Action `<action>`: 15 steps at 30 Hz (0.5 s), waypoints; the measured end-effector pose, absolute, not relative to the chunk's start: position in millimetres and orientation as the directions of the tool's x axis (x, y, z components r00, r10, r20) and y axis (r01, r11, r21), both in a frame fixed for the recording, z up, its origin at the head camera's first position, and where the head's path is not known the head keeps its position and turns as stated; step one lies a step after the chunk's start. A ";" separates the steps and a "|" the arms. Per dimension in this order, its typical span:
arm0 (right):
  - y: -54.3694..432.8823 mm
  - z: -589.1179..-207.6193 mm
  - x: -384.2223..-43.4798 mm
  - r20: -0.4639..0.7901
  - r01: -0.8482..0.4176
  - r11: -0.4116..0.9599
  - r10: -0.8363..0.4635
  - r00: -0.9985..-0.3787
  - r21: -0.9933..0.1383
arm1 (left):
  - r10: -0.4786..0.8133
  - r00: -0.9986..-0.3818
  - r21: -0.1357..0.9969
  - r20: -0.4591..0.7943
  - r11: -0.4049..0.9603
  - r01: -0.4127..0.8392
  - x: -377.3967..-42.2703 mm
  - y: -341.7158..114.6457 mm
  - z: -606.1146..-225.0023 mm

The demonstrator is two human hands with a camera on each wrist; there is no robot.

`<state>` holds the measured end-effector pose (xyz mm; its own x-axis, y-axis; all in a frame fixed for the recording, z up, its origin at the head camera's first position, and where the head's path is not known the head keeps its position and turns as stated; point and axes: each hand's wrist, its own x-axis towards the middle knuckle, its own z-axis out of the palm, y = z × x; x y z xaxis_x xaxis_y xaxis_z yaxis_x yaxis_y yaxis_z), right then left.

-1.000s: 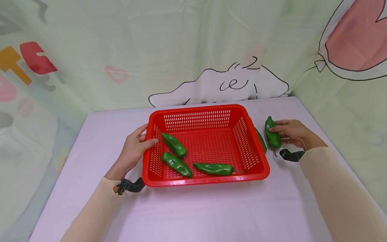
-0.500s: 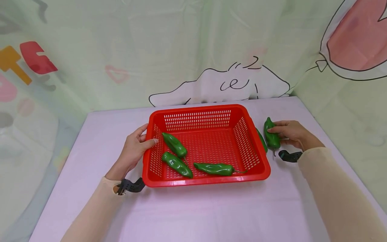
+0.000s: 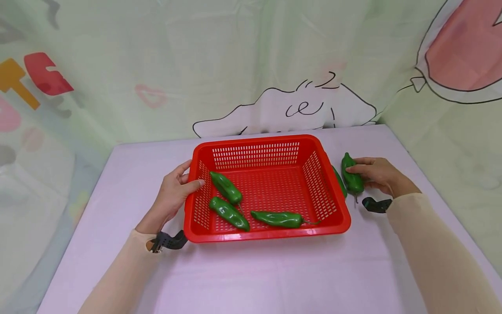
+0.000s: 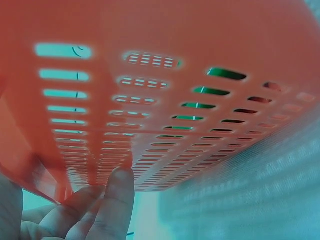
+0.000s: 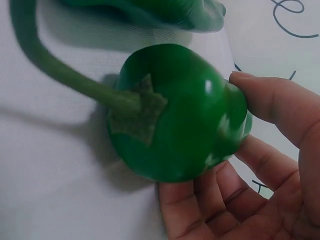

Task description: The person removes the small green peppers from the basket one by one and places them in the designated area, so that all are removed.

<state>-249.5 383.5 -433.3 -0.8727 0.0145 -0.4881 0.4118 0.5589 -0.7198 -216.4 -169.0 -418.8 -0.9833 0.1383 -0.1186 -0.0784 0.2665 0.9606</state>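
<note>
A red perforated basket [image 3: 267, 237] stands on the table with three green peppers in it: one [image 3: 226, 187] at the left, another [image 3: 229, 213] just below it, and a third [image 3: 277, 219] along the front. My left hand [image 3: 174, 194] grips its left rim, thumb over the edge and fingers against the outside; these fingers [image 4: 116, 200] show in the left wrist view. To the right of the basket, my right hand [image 3: 380, 173] holds a green pepper [image 5: 172, 120] between thumb and fingers, stem toward me. Another green pepper [image 3: 339, 181] lies beside the basket's right wall, partly hidden by it.
The pale table [image 3: 251, 279] reaches back to a printed curtain [image 3: 164, 65], which also rises at the left and right sides. A dark wrist device [image 3: 172, 240] sits under the basket's front left corner, another [image 3: 376, 205] near the held pepper's stem.
My right hand has shifted slightly left with the pepper, closer to the one beside the basket. My left hand and the basket have stayed in place.
</note>
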 end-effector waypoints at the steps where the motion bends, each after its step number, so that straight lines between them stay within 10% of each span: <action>1: 384.1 -433.6 -249.0 -0.489 0.412 0.562 0.016 -0.872 -0.717 | 0.142 -0.983 0.961 -0.118 0.265 -0.077 -216.7 -168.6 -418.9; 15: 379.6 -431.1 -250.9 -0.486 0.406 0.605 0.036 -0.873 -0.685 | 0.144 -0.981 0.961 -0.130 0.264 -0.088 -217.3 -169.6 -419.0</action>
